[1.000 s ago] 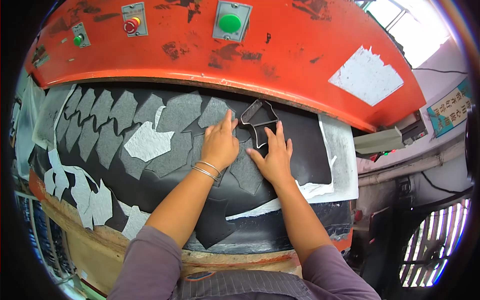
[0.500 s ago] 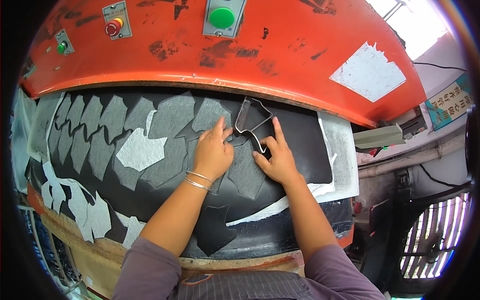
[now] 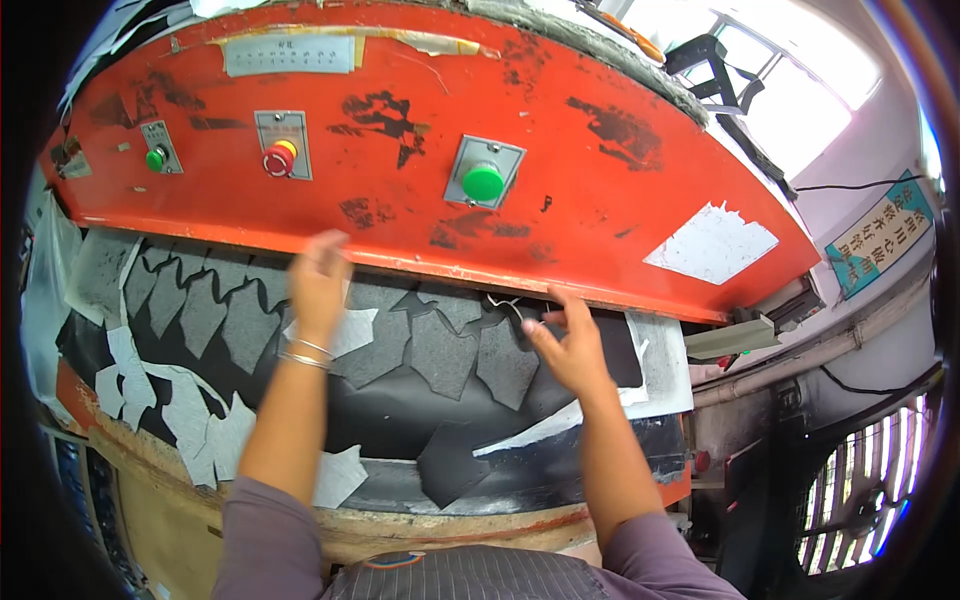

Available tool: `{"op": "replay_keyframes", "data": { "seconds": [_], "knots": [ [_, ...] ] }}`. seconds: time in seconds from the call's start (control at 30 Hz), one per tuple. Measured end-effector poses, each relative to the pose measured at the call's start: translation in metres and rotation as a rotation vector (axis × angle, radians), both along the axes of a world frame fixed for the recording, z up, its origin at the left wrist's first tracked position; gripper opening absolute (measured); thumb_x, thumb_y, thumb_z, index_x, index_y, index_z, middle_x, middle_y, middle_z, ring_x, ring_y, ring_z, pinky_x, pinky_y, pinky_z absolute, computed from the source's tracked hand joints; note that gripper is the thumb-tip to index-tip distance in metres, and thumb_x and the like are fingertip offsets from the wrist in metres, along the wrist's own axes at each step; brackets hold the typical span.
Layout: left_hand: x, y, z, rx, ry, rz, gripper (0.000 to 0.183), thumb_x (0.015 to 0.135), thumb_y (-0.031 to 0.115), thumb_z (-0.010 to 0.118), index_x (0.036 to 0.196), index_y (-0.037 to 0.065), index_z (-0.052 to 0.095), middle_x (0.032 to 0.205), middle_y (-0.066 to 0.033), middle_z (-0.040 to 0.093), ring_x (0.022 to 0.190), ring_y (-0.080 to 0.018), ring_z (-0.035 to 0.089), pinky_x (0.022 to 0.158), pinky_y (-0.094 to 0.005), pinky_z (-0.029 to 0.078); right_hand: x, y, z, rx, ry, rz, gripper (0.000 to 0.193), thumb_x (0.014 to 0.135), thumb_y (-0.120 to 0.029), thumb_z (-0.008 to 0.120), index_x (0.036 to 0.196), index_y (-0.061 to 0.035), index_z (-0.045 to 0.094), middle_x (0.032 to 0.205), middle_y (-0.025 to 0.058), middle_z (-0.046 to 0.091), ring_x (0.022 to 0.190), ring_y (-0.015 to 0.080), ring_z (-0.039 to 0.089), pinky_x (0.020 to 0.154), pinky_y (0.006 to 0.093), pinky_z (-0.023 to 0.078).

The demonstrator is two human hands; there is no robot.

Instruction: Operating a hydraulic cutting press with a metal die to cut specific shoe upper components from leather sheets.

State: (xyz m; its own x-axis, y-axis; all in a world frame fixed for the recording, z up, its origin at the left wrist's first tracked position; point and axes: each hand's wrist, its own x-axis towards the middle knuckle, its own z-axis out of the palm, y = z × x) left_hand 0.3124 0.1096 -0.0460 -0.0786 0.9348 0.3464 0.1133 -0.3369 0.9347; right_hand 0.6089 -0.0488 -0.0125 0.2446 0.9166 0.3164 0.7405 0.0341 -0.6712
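My left hand [image 3: 320, 290], blurred by motion, is raised in front of the orange machine panel with its fingers stretched out and nothing in it. My right hand [image 3: 572, 345] hovers by the panel's lower edge, thumb and fingers apart, holding nothing. Just left of its fingertips, a thin metal cutting die [image 3: 513, 306] shows only in part; the panel's edge hides the rest. Below it lies dark grey sheet material [image 3: 370, 405] with several angular cut-out pieces [image 3: 443, 355] on it. A white-faced piece [image 3: 355, 332] sits beside my left wrist.
Along the orange panel [image 3: 400, 215] are a large green push button [image 3: 482, 182], a red stop button [image 3: 279, 158] and a small green button [image 3: 156, 159]. White scraps [image 3: 190, 425] hang at the table's front left. A dark piece [image 3: 452, 465] lies near the front edge.
My left hand has left the sheet and risen leftward to the panel. My right hand has come off the die. The view has tilted up, and the panel now covers most of the die.
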Motion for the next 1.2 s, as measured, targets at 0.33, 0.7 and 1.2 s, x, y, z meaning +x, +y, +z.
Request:
{"op": "replay_keyframes", "data": {
  "seconds": [0.33,0.7,1.2],
  "knots": [
    [-0.234,0.126,0.121,0.16,0.316,0.524,0.04,0.1,0.035,0.042,0.076,0.005,0.054,0.067,-0.0015,0.047,0.065,-0.0138,0.045,0.061,-0.0308,0.036,-0.099,0.1,0.132,0.242,-0.116,-0.108,0.038,0.081,-0.029,0.073,0.1,-0.0052,0.051,0.072,0.0085,0.062,0.062,0.0254,0.062,0.056,0.0356,0.047],
    [-0.039,-0.126,0.008,-0.25,0.538,-0.324,0.044,0.076,0.034,0.076,0.1,-0.001,0.061,0.091,-0.0171,0.065,0.085,-0.0308,0.065,0.077,-0.0392,0.052,-0.11,-0.129,0.014,-0.556,-0.283,0.496,0.061,0.077,-0.053,0.068,0.107,-0.0004,0.063,0.098,0.0166,0.063,0.099,0.0336,0.059,0.084,0.0395,0.049],
    [0.003,-0.172,0.016,-0.716,0.14,-0.507,0.021,0.086,0.016,0.069,0.099,0.001,0.064,0.078,-0.0005,0.062,0.068,-0.0088,0.055,0.062,-0.0259,0.047,-0.086,-0.183,0.005,-0.362,-0.286,0.523,0.042,0.067,-0.029,0.079,0.097,-0.0036,0.066,0.086,0.0125,0.059,0.087,0.0303,0.057,0.078,0.039,0.049]
  ]
}}
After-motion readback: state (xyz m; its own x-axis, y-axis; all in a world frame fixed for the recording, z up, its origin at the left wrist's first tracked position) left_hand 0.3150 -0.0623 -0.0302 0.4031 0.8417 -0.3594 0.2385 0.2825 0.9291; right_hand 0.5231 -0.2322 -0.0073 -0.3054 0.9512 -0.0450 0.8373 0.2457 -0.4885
